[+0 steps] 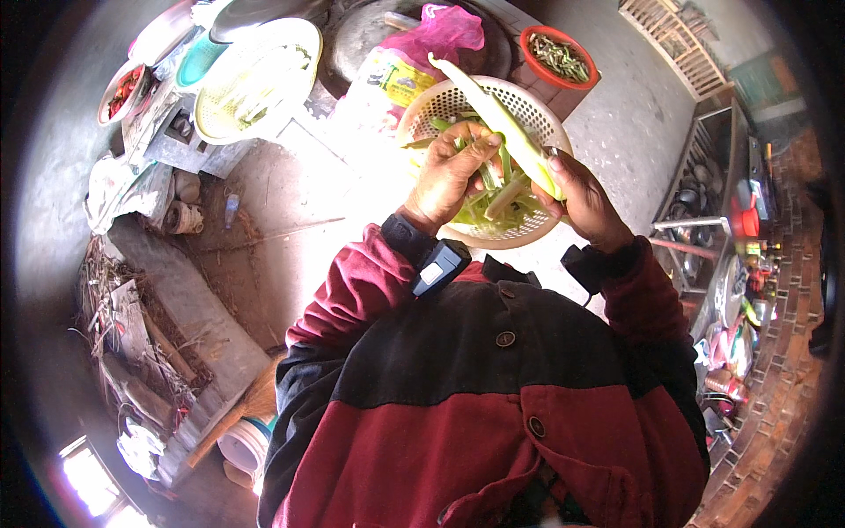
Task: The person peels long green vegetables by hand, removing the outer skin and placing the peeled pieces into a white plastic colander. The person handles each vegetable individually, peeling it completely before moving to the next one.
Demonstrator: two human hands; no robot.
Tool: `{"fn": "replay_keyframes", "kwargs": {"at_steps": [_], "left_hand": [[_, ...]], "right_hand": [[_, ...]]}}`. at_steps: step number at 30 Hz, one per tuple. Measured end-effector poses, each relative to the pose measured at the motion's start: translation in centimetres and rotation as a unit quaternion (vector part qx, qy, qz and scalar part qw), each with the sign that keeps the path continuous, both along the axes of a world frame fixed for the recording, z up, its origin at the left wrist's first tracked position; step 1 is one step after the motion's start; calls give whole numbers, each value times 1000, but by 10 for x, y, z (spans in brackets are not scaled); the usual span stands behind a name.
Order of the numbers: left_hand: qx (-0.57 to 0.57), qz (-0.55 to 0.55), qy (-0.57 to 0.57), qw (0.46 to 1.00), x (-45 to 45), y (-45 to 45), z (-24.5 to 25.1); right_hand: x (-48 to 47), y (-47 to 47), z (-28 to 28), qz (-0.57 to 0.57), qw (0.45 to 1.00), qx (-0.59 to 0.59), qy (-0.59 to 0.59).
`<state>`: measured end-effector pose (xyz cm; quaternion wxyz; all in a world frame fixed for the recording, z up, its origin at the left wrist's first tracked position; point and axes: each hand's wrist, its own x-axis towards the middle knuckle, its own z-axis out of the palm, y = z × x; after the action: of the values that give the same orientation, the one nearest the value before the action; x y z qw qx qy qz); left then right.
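My right hand grips the lower end of a long pale green vegetable stalk, which looks like celtuce. The stalk slants up and to the left, tapering to a thin curved tip. At its near side is my left hand, thumb and fingers closed on some green strips. Whether this hand also touches the stalk is hard to tell. Under both hands sits a cream perforated plastic basket, holding green peelings and leaves; my hands hide part of these.
Beyond the basket lies a pink plastic bag, with a red basin of cut stalks to its right. At left stand a pale yellow colander and a bowl of red peppers. A metal rack is at right.
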<state>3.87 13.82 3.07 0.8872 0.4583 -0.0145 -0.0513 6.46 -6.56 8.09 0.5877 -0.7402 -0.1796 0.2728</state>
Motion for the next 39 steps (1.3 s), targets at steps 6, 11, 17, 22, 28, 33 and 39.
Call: {"fn": "replay_keyframes", "kwargs": {"at_steps": [6, 11, 17, 22, 28, 33, 39], "left_hand": [[38, 53, 52, 997, 0, -1, 2], [-6, 33, 73, 997, 0, 2, -1], [4, 19, 37, 999, -3, 1, 1], [94, -53, -95, 990, -11, -5, 1], [143, -221, -200, 944, -22, -26, 0], [44, -226, -66, 971, -18, -24, -5], [-78, -119, 26, 989, 4, -11, -12]], "right_hand": [[0, 3, -8, 1, 995, -27, -98], [-2, 3, -11, 8, 980, -90, -179], [-2, 4, -13, 0, 980, -89, -177], [1, 1, -15, -35, 989, -63, -130], [7, 3, -17, -101, 993, -25, -49], [9, -9, -10, -109, 992, 30, 49], [13, -13, -12, -48, 997, 55, 30]]}}
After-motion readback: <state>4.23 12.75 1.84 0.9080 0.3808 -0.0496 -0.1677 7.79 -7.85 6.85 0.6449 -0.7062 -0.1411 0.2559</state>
